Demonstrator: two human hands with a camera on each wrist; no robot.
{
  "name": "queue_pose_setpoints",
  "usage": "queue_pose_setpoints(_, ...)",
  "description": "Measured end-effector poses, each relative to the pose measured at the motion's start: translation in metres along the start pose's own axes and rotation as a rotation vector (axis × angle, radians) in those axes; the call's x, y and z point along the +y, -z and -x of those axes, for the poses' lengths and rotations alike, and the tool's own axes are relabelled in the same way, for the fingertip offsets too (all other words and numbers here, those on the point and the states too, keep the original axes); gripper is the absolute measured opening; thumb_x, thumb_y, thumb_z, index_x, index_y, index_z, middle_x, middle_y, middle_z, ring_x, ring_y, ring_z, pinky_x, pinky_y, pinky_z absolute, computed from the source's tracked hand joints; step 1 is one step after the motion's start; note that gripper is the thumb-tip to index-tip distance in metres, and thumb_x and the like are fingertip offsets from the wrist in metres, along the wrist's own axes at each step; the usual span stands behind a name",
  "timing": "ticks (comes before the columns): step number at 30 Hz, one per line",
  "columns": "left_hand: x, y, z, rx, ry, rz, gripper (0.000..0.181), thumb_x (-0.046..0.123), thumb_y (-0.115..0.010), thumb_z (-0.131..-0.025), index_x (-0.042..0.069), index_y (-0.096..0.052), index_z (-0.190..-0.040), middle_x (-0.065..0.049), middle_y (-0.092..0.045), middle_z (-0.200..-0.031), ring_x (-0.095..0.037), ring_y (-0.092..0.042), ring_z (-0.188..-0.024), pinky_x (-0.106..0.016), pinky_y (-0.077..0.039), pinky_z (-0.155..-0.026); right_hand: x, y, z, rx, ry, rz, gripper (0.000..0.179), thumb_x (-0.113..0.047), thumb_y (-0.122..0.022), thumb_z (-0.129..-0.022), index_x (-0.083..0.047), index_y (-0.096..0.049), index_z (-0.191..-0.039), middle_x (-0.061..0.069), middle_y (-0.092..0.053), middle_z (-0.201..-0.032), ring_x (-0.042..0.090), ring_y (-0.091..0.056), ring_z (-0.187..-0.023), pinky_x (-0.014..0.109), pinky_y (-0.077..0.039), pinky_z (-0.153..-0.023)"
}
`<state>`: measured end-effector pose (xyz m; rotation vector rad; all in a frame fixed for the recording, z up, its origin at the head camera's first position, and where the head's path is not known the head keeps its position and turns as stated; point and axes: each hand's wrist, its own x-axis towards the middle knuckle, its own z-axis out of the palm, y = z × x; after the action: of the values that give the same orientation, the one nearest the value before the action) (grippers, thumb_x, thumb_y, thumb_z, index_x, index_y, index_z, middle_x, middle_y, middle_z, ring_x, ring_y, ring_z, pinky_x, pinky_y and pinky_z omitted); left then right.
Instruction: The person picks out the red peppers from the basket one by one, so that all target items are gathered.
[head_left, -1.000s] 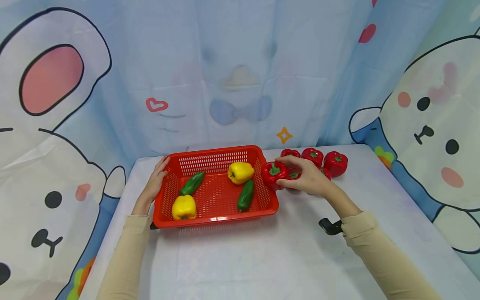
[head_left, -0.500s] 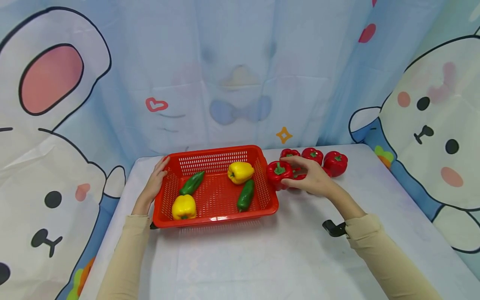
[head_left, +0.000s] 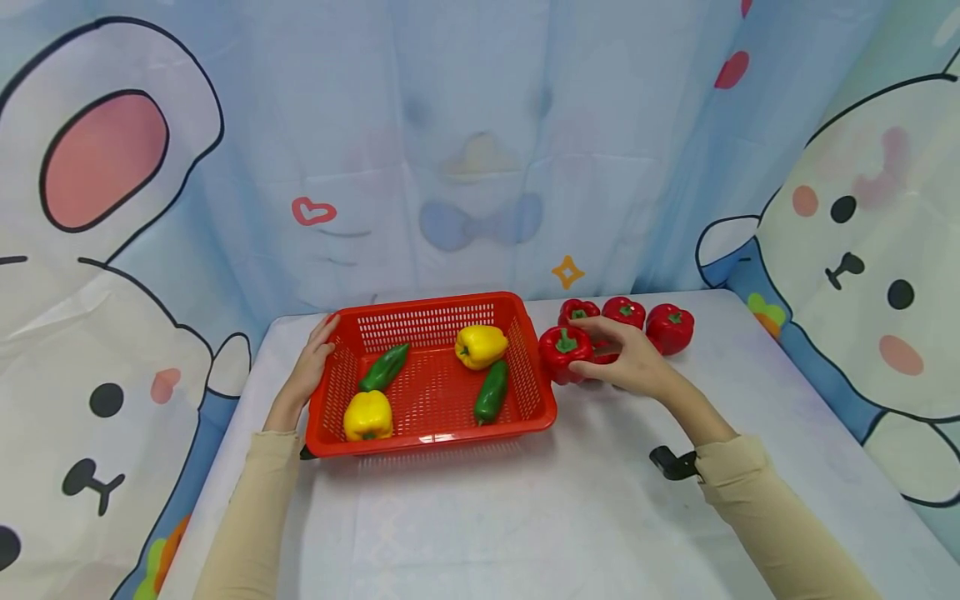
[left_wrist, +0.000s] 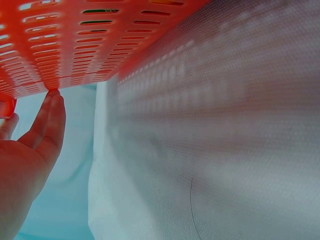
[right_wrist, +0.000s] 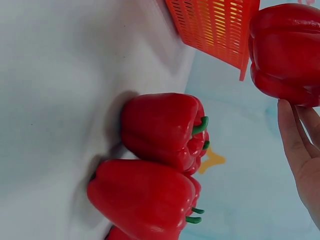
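Observation:
In the head view my right hand (head_left: pixel 633 360) grips a red bell pepper (head_left: pixel 562 357) just outside the right wall of a red perforated basket (head_left: pixel 442 445). The right wrist view has this bell pepper (right_wrist: pixel 287 52) raised off the table, fingertips against its side. Straight fingers of my left hand (head_left: pixel 309 368) touch the basket's left side near the back corner; the left wrist view shows this hand (left_wrist: pixel 30 160) against the basket wall (left_wrist: pixel 75 55). Inside the basket lie two yellow bell peppers (head_left: pixel 367 415) and two long green peppers (head_left: pixel 491 392).
Several red bell peppers (head_left: pixel 670 328) stand together at the back right, partly hidden behind my right hand. Two of them show large in the right wrist view, one bell pepper (right_wrist: pixel 160 127) nearest the basket. A printed curtain (head_left: pixel 480 167) hangs behind the white table (head_left: pixel 480 517).
My right hand has moved slightly to the right with the red bell pepper, away from the basket's rim. The left hand and the basket have stayed in place.

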<state>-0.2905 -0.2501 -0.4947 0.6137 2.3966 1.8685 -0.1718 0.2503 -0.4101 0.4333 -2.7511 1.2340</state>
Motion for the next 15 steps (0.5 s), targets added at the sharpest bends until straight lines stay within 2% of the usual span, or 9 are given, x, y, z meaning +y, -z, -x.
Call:
queue_pose_setpoints(4,0.002,0.000,0.000,0.003,0.025,0.001,0.056,0.018,-0.031,-0.103,0.008,-0.021,-0.158,-0.011,0.002,-0.165,-0.034,0.000,-0.149,-0.050,-0.014,-0.118,0.003,0.001,0.002,0.000,-0.007,-0.003,0.070,-0.030,-0.083,-0.079,-0.012,-0.055,-0.140,0.016,-0.058,-0.133,0.035,-0.058,-0.115,0.048,-0.056,-0.080)
queue_pose_setpoints(5,0.005,-0.001,0.000,0.003,0.059,-0.013,0.056,0.014,-0.029,-0.103,0.005,-0.020,-0.158,-0.013,0.003,-0.165,-0.036,0.001,-0.149,-0.055,-0.011,-0.117,0.003,0.001,0.002,-0.001,-0.008,-0.006,0.069,-0.030,-0.083,-0.079,-0.012,-0.055,-0.140,0.016,-0.058,-0.132,0.035,-0.058,-0.114,0.048,-0.056,-0.080)
queue_pose_setpoints(9,0.020,-0.002,0.001,-0.005,0.129,-0.009,0.054,0.002,-0.025,-0.104,-0.001,-0.016,-0.157,-0.017,0.006,-0.164,-0.037,0.003,-0.149,-0.056,-0.010,-0.116,0.006,0.003,0.004,-0.001,-0.014,-0.009,0.068,-0.030,-0.083,-0.079,-0.012,-0.055,-0.139,0.016,-0.059,-0.131,0.034,-0.059,-0.111,0.046,-0.057,-0.078)
queue_pose_setpoints(15,0.045,-0.004,0.007,-0.021,0.161,0.017,0.053,-0.001,-0.025,-0.103,-0.004,-0.015,-0.155,-0.019,0.007,-0.164,-0.038,0.002,-0.148,-0.054,-0.011,-0.117,0.010,0.005,0.007,0.015,-0.030,0.020,0.071,-0.031,-0.084,-0.078,-0.012,-0.055,-0.139,0.014,-0.058,-0.132,0.032,-0.057,-0.111,0.045,-0.057,-0.076)
